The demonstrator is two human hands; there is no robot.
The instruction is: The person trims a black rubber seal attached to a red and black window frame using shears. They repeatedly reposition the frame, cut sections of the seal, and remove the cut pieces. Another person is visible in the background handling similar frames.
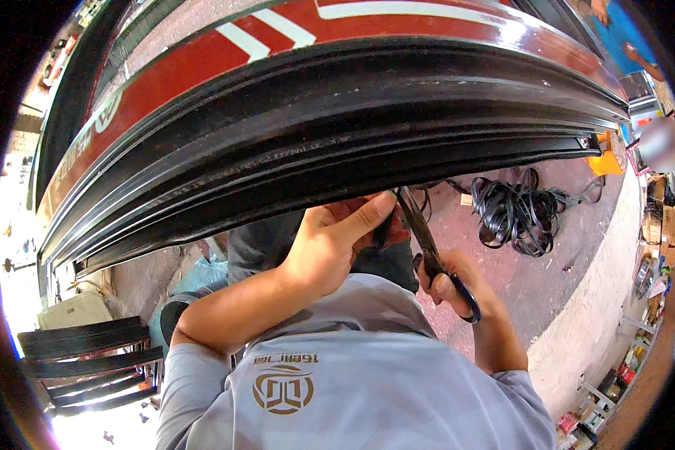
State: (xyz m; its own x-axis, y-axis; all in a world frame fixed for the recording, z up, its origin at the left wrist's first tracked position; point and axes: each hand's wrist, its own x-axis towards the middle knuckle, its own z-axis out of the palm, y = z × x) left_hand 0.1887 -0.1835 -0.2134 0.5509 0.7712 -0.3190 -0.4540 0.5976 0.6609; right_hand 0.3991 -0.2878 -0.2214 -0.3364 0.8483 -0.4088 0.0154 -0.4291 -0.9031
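My right hand (450, 281) grips a pair of scissors (423, 229) by its dark handles, and the blades point up and away from me. Close to the blade tips, my left hand (330, 244) is closed with thumb and fingers pinched on a black strip (382, 234), mostly hidden by the fingers. Both hands are just below the near edge of a long black grooved frame profile (315, 112). Red film with white markings (187, 67) covers its upper face. To the right on the floor lies a tangled heap of black strip (521, 214), with a length leading toward my hands.
An orange piece (606, 161) hangs at the profile's right end. Stacked dark profiles (90, 349) stand at lower left. Another person in blue (626, 37) is at the far upper right. Cardboard boxes (658, 225) and assorted items line the right side.
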